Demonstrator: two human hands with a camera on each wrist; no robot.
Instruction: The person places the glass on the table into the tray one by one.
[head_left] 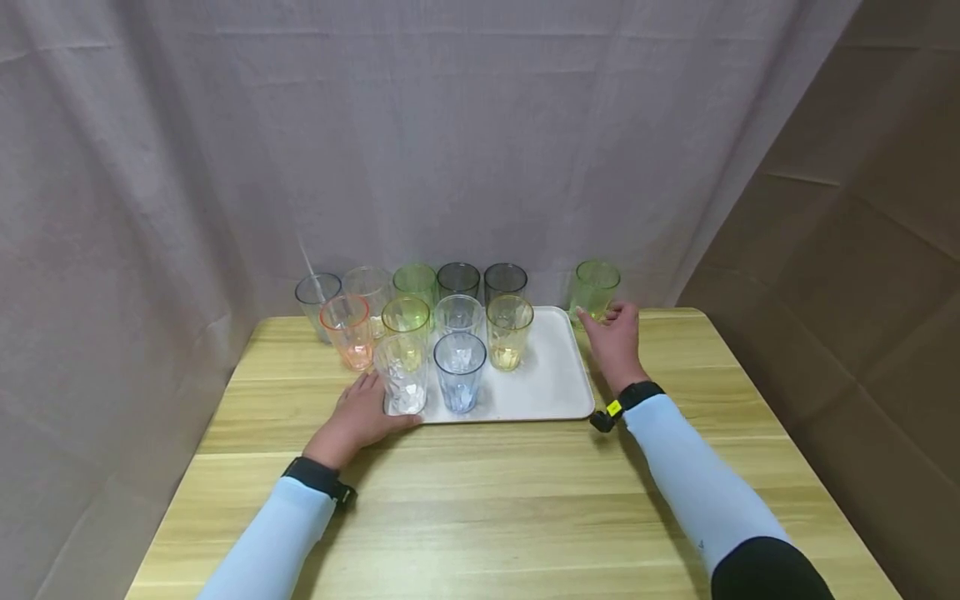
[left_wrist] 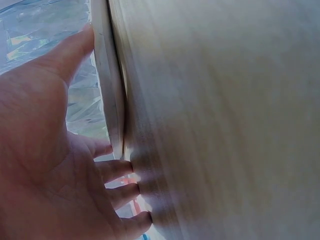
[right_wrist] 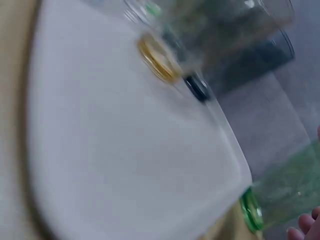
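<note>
Right hand (head_left: pixel 617 340) near the far edge of the pale wood-grain table (head_left: pixel 480 517): narrow, thumb and curled fingers holding the lower wall of a green transparent tumbler (head_left: pixel 597 285). Firmness of grip not determinable; fingertips only partly in frame in the right wrist view. Green tumbler upright, near the table's far edge, just outside the far right corner of the white rectangular tray (head_left: pixel 555 379). Contact between base and tabletop not determinable.

Left hand (head_left: pixel 362 414) at the tray's near left corner: wide, thumb along the near edge, fingers along the left edge, no tumbler in its grasp. Fingertips partly hidden in the head view, visible in the left wrist view.

At the same corner, a clear faceted tumbler (head_left: pixel 403 371); to its right, near the tray's near edge, a light blue transparent tumbler (head_left: pixel 460 375). Behind, an amber-tinted transparent tumbler (head_left: pixel 510 333) on the tray. Outside the left edge, an orange-tinted transparent tumbler (head_left: pixel 351 337). Toward the table's far edge, two smoky grey transparent tumblers (head_left: pixel 458 279), lower parts largely hidden by front tumblers. Overlapping transparent walls at left: several bases hard to place. Right wrist view: tumblers at top blurred and cut off.
</note>
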